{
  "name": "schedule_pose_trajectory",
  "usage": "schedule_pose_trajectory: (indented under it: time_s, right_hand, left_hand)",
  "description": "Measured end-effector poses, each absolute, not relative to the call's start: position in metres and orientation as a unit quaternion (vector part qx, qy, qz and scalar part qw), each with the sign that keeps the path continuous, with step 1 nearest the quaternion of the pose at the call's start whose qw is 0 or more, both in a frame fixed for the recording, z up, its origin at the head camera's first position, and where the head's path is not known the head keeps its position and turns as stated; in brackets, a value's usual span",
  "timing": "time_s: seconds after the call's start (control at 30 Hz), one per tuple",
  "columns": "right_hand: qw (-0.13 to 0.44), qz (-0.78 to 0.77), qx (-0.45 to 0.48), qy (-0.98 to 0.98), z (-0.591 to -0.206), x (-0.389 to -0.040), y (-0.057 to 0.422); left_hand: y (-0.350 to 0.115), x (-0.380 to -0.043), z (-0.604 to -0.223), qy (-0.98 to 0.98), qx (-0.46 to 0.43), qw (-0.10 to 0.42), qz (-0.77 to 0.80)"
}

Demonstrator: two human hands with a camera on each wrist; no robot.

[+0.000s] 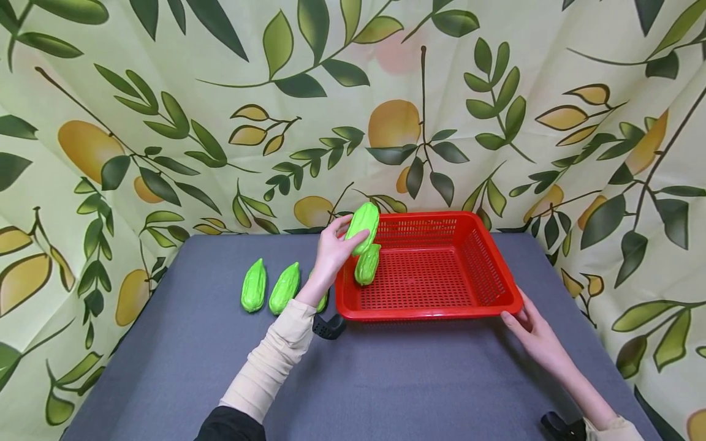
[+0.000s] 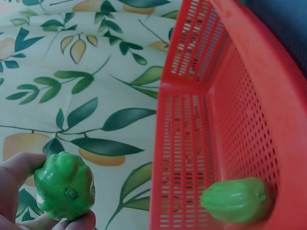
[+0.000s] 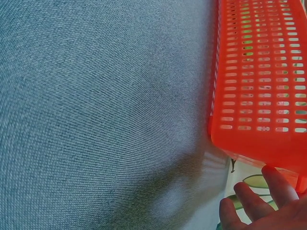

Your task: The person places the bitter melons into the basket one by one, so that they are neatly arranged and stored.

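My left hand (image 1: pixel 333 245) pinches a bright green, ridged bitter melon (image 1: pixel 364 225) between thumb and fingers. It holds the melon above the left end of the red plastic basket (image 1: pixel 499 269). The left wrist view shows the knobbly end of the held melon (image 2: pixel 67 189) beside the basket. Inside, a second bitter melon (image 1: pixel 368 264) lies against the left wall. My right hand (image 1: pixel 532 331) is at the basket's front right corner. In the right wrist view its fingers (image 3: pixel 278 184) are spread and fairly straight, one fingertip touching the corner.
Left of the basket, two more bitter melons, one (image 1: pixel 254 286) farther left and one (image 1: pixel 285 288) nearer, lie on the grey table (image 1: pixel 397 380). A third (image 1: pixel 322 301) is partly hidden by my left forearm. A leaf-patterned cloth (image 1: pixel 331 141) hangs behind the table.
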State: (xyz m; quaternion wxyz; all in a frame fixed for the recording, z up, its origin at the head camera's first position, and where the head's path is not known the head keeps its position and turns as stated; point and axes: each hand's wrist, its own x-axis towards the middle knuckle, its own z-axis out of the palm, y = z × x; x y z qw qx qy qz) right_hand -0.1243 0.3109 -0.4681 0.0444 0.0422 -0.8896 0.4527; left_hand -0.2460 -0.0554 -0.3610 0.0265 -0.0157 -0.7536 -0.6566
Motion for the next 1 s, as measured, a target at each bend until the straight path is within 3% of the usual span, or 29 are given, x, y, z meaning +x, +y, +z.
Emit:
schedule_pose_trajectory:
  time_s: [0.2,1.0]
  right_hand:
    - [0.061,0.447,0.054,-0.891,-0.468,-0.123,0.310]
    - [0.038,0.429,0.030,-0.902,-0.467,-0.125,0.312]
  left_hand:
    - [-0.051,-0.253,-0.360,-0.768,-0.012,0.032,-0.640]
    - [-0.036,-0.284,-0.367,-0.778,-0.031,0.026,-0.627]
